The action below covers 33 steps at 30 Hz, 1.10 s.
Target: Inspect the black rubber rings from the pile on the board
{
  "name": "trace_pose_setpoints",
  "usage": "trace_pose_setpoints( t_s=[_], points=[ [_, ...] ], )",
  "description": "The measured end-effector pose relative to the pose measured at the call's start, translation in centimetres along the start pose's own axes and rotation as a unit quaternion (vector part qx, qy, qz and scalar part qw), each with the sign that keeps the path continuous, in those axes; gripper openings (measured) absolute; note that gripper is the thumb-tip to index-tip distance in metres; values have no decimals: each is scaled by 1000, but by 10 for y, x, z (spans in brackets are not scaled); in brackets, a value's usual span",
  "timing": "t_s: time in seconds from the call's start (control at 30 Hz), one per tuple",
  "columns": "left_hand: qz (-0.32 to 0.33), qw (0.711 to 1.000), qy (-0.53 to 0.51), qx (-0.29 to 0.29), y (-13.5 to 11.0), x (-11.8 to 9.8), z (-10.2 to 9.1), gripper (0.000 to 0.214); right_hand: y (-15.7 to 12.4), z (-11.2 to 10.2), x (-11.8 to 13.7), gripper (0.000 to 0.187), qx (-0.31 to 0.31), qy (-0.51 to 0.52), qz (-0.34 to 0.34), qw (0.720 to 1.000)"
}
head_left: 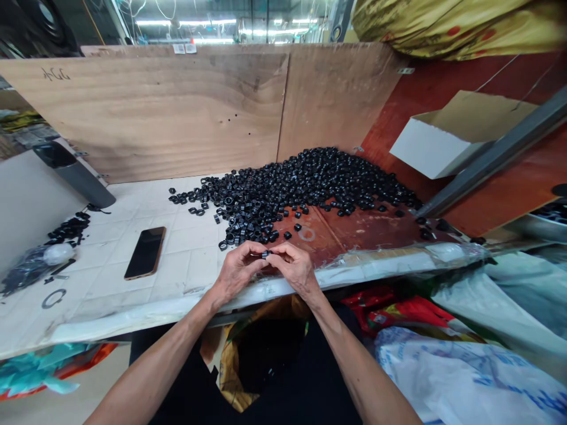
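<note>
Between my fingertips, over the front edge of the bench, is a small black ring-shaped part (266, 254). My left hand (237, 268) pinches it from the left, thumb and forefinger closed. From the other side my right hand (296, 267) grips the same part with its thumb and fingers. Just beyond my hands spreads a large heap of similar black parts (310, 183), some lying loose near my fingertips. Below my hands, an open yellow sack (234, 378) with a dark inside hangs at my lap.
A phone (145, 252) lies left on the white bench top (177, 233), near a flat ring (54, 298) and a grey cylinder (75, 174). Wooden boards (186, 112) wall the back. At right are a white box (436, 144), a metal bar (491, 150) and plastic bags (456, 372).
</note>
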<state>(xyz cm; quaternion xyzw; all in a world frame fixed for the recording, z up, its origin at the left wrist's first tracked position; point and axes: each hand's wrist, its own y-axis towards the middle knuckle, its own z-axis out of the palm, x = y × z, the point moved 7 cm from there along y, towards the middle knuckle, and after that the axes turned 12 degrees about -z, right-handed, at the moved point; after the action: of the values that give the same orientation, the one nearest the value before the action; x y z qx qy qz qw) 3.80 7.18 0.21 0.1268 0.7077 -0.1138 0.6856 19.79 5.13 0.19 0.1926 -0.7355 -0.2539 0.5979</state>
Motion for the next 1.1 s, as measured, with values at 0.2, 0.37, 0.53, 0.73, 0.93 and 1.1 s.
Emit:
trace_pose_setpoints(
  t_s=[0.2,0.37,0.53,0.73,0.93,1.1],
  points=[
    [50,995,91,11,-4,-8,3,14,4,2,12,47,7,-131,-38,991],
    [29,997,68,25,-3,-5,5,17,0,0,6,23,-9,-59,7,998],
    [-5,1000,-12,2,-2,0,0,25,-4,4,8,20,34,-24,-24,999],
    [15,999,43,11,-1,-1,2,19,-3,6,14,42,32,-181,-66,981],
    [-16,999,-27,10,0,4,2,26,-2,3,18,22,21,-81,-60,995],
    [-21,999,-35,7,0,3,2,25,-2,2,18,41,23,-147,-61,987]
  ],
)
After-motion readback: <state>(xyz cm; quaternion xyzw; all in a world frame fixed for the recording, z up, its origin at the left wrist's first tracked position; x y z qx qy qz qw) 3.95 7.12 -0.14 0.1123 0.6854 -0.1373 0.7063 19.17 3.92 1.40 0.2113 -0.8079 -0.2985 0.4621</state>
